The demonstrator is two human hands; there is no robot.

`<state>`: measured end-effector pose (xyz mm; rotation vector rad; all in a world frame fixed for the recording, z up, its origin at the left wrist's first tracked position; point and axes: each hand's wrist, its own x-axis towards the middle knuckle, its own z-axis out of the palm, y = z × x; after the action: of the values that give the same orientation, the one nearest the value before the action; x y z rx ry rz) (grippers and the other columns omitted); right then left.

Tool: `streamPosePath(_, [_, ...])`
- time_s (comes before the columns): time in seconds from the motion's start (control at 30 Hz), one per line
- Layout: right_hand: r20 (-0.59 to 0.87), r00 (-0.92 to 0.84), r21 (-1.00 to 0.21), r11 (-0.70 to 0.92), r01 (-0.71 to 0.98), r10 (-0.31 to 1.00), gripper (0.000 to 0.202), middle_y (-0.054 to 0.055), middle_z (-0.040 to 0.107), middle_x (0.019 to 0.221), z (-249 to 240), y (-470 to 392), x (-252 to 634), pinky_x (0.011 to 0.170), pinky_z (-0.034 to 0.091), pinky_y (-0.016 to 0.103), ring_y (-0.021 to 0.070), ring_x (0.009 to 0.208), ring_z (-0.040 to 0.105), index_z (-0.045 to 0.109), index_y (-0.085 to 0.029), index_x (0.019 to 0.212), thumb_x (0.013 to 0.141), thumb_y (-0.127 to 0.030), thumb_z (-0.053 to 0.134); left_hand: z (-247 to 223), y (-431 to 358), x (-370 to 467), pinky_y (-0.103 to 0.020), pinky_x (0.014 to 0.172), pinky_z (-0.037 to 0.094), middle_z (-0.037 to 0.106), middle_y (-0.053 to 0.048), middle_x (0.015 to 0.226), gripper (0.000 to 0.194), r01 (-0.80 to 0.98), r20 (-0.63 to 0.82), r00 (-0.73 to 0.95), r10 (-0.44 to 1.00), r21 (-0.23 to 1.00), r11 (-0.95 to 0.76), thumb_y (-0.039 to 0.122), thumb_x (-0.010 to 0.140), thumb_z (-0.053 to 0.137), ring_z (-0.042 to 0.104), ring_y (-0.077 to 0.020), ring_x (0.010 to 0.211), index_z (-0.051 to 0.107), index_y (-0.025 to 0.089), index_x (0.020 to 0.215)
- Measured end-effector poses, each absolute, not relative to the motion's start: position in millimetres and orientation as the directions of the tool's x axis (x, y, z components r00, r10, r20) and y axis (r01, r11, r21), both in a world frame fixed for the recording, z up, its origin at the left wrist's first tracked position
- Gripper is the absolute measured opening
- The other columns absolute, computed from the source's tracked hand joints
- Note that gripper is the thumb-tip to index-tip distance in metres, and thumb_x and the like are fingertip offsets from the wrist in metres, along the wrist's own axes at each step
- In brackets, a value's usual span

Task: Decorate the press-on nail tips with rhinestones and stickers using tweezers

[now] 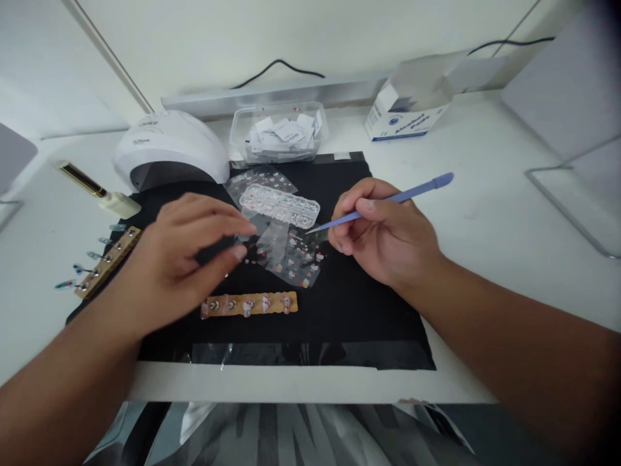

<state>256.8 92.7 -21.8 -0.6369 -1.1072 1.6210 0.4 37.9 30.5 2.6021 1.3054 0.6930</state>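
Note:
My right hand [383, 233] is closed round a thin purple tool [412, 194], its fine tip pointing left over clear sticker sheets [295, 259]. On the left, my left hand [189, 252] hovers over the black mat with thumb and forefinger apart; nothing can be made out between them. Between the hands lies a clear compartment case [280, 205] of small pieces, on top of the sheets. Nearer the front edge, a wooden strip [250, 304] holds several small decorated nail tips, its left end close below my left hand.
A white lamp [172, 149] and a cream polish bottle [119, 202] stand at the left, near a second strip [109, 262] with nail tips. Behind the black mat [349, 323] are a plastic tub [279, 133] of packets and an opened box [407, 113].

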Motion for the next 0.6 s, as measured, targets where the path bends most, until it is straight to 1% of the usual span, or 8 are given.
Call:
streamPosePath(0.07, [0.110,-0.337,-0.892,-0.057,-0.448,0.935,0.010,-0.002,0.067,0.058,-22,92,256,0.041,0.038,0.026,0.0097,0.040,0.053,0.065,-0.019,0.069,0.074,-0.026,0.070,28,48,-10,-0.040,0.100,0.049,0.066,-0.003,0.113,0.019,0.791,0.338,0.441,0.831,0.291,-0.538,0.023,0.097,0.056,0.059,-0.0206,0.109,0.064,0.019,0.114])
streamPosePath(0.13, [0.112,-0.333,-0.891,-0.054,-0.450,0.936,0.011,-0.002,0.068,0.059,-21,91,256,0.041,0.038,0.026,0.0094,0.039,0.054,0.065,-0.019,0.071,0.075,-0.028,0.071,24,57,-17,-0.043,0.100,0.049,0.066,-0.003,0.110,0.023,0.857,0.287,0.378,0.880,0.250,-0.450,0.028,0.099,0.052,0.058,-0.0215,0.107,0.064,0.016,0.115])
streamPosePath(0.2, [0.103,-0.322,-0.896,-0.053,-0.440,0.941,0.013,-0.003,0.068,0.061,-21,90,255,0.041,0.039,0.026,0.0090,0.039,0.053,0.065,-0.019,0.073,0.075,-0.029,0.072,19,65,-20,-0.046,0.099,0.050,0.067,-0.004,0.110,0.029,0.897,0.233,0.322,0.918,0.235,-0.374,0.031,0.100,0.048,0.057,-0.0233,0.106,0.065,0.015,0.117])
streamPosePath(0.27, [0.091,-0.307,-0.906,-0.049,-0.421,0.947,0.014,-0.003,0.069,0.062,-20,89,255,0.041,0.040,0.025,0.0086,0.039,0.053,0.064,-0.019,0.074,0.076,-0.030,0.072,13,70,-21,-0.048,0.097,0.051,0.068,-0.006,0.110,0.030,0.916,0.204,0.276,0.939,0.240,-0.321,0.031,0.098,0.049,0.058,-0.0256,0.105,0.065,0.016,0.118])
streamPosePath(0.37, [0.083,-0.274,-0.924,-0.029,-0.380,0.958,0.012,-0.002,0.069,0.066,-21,90,254,0.041,0.042,0.025,0.0081,0.039,0.054,0.062,-0.019,0.077,0.079,-0.029,0.069,4,76,-21,-0.049,0.097,0.051,0.069,-0.008,0.109,0.030,0.930,0.215,0.200,0.956,0.264,-0.254,0.028,0.090,0.057,0.060,-0.0282,0.104,0.066,0.017,0.116])
streamPosePath(0.5, [0.077,-0.225,-0.942,-0.003,-0.335,0.971,0.008,-0.002,0.069,0.069,-23,93,255,0.040,0.042,0.024,0.0078,0.040,0.054,0.062,-0.020,0.079,0.081,-0.027,0.066,-2,79,-19,-0.044,0.098,0.050,0.069,-0.008,0.111,0.033,0.926,0.196,0.169,0.966,0.304,-0.223,0.031,0.089,0.057,0.061,-0.0260,0.106,0.065,0.018,0.118])
streamPosePath(0.6, [0.072,-0.204,-0.947,0.003,-0.321,0.976,0.008,-0.001,0.071,0.069,-23,94,255,0.040,0.042,0.023,0.0079,0.039,0.054,0.063,-0.020,0.078,0.081,-0.027,0.066,-3,78,-15,-0.043,0.097,0.049,0.068,-0.008,0.107,0.035,0.934,0.161,0.160,0.974,0.295,-0.203,0.035,0.088,0.058,0.060,-0.0263,0.104,0.064,0.017,0.117])
